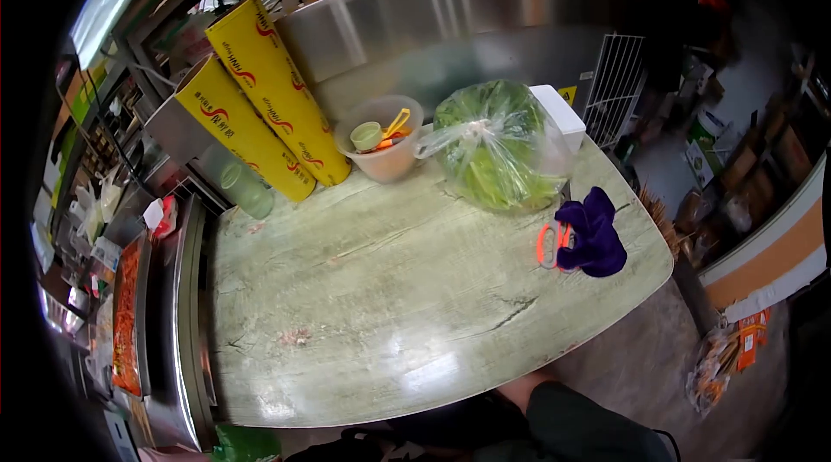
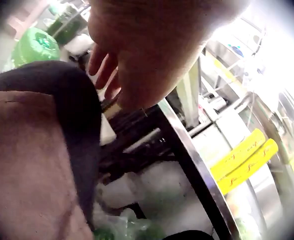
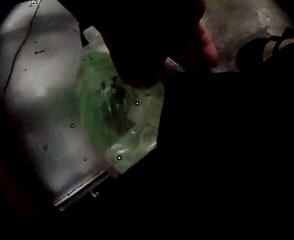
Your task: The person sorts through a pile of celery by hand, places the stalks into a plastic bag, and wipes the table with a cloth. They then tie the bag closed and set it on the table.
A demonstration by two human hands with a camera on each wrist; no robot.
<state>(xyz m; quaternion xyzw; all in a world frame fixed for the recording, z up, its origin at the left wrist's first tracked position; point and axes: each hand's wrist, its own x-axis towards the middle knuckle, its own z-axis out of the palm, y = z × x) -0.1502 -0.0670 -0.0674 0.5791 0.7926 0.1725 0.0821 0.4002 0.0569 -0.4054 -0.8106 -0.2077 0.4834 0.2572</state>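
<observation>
My left hand (image 2: 142,65) hangs below the table's level in the left wrist view, fingers loose and nothing held, beside a dark-clothed leg (image 2: 72,100). In the right wrist view my right hand (image 3: 152,55) is mostly in shadow. Its visible fingers (image 3: 207,47) point down, relaxed, and it overlaps a green plastic bag (image 3: 102,100) behind it. Neither hand shows over the table (image 1: 363,289) in the head view. On the tabletop lie a dark purple cloth (image 1: 597,237) and an orange-and-grey handled tool (image 1: 546,244), its far end hidden under the cloth.
A clear bag of leafy greens (image 1: 502,150) stands at the back right, before a white box (image 1: 559,116). Left of it are a plastic tub (image 1: 381,163) with small utensils, two yellow film rolls (image 1: 277,99) and a green glass (image 1: 247,192). A metal counter (image 1: 186,315) borders the left side.
</observation>
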